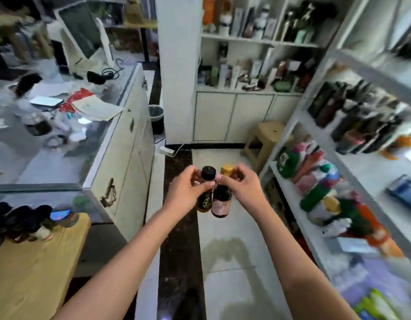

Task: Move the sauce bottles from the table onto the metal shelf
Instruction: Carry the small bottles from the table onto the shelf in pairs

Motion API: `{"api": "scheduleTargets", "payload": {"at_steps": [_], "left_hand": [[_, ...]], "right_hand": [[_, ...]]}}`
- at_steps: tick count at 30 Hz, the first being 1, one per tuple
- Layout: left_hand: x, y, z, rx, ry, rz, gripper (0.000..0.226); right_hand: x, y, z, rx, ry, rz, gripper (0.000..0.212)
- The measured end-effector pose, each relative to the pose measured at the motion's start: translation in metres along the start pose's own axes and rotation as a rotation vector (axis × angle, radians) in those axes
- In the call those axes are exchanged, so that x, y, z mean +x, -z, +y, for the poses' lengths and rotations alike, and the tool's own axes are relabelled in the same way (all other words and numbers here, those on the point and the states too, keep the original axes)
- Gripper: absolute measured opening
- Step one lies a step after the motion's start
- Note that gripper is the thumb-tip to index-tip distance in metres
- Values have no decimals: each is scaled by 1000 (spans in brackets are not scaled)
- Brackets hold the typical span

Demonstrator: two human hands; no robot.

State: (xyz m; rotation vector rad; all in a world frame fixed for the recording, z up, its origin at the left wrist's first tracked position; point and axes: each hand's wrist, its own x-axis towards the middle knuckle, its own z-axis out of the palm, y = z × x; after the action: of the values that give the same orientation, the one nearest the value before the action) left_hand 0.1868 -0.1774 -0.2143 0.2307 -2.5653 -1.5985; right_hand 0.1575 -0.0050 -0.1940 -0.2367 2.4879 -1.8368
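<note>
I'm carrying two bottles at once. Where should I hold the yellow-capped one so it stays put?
Grip the yellow-capped bottle round its neck just under the cap, from its right side, as the right hand does now. The neck is narrow and the cap flares above it; the black-capped bottle in the left hand blocks the other side.

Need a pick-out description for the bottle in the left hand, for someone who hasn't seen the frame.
Look at frame centre, above the tiled floor, where two bare hands hold two sauce bottles side by side. The left hand grips the black-capped bottle, dark with a black and gold label. Its neighbour in the right hand is the yellow-capped bottle, which has a pink label.
</note>
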Motion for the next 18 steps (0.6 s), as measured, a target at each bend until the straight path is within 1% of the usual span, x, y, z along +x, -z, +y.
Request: {"api": "scheduleTargets", "payload": {"at_steps": [3, 6, 8, 10, 13, 18], "left_hand": [[12, -52, 59, 1, -96, -89, 37], [23, -100, 110, -27, -181, -155, 32], [29, -135, 145, -46, -234, -189, 37], [31, -168, 178, -76, -277, -212, 41], [32, -218, 232, -112, -359, -250, 30], [39, -282, 310, -105, -497, -251, 26]], "right_hand": [[2, 75, -1, 28, 10, 92, 23], [5, 147, 0, 82, 23, 185, 30], [5, 199, -1, 121, 28, 251, 33], [5, 243, -2, 180, 39, 295, 27], [2, 306, -6, 171, 75, 365, 13], [0, 392, -20, 152, 150, 491, 18]]}}
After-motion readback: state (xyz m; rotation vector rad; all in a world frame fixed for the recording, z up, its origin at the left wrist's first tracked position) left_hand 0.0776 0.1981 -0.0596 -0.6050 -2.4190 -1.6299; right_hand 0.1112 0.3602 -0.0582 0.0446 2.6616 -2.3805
